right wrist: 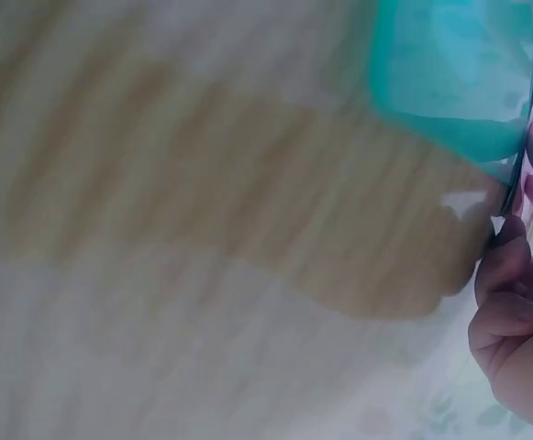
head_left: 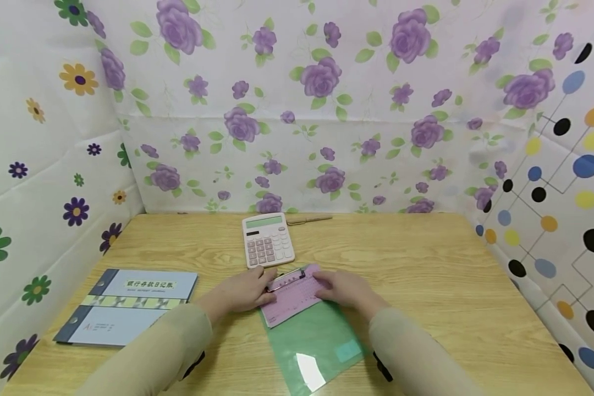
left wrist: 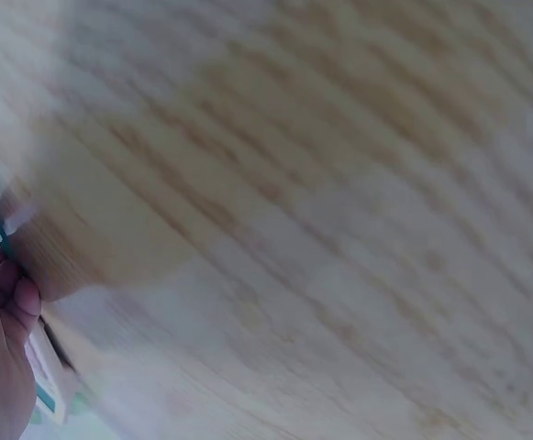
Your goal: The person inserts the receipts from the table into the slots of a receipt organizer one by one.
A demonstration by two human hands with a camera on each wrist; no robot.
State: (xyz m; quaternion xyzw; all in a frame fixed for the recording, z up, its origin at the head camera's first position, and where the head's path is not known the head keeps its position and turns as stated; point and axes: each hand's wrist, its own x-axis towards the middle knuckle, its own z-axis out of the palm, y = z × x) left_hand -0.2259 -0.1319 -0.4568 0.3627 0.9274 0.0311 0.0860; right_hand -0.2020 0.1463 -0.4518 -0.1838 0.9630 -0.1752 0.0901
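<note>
A translucent green clipboard [head_left: 322, 341] lies in the middle of the table, its metal clip [head_left: 287, 279] at the far end. Pink printed slips [head_left: 292, 300] lie slantwise on top of it, by the clip. My left hand [head_left: 245, 290] grips the board and slips at the left side, near the clip; its curled fingertips [left wrist: 26, 298] show at the edge in the left wrist view. At the right side, my right hand [head_left: 346, 289] pinches the board's edge with the slips. Its lower fingers [right wrist: 509, 316] curl beside that edge in the right wrist view.
Beyond the clipboard stands a white and pink calculator [head_left: 269, 240], with a brown pen [head_left: 309, 220] to its right. A blue journal [head_left: 128, 308] lies left of my left forearm. Patterned cloth walls [head_left: 297, 165] border the wooden table [head_left: 425, 264].
</note>
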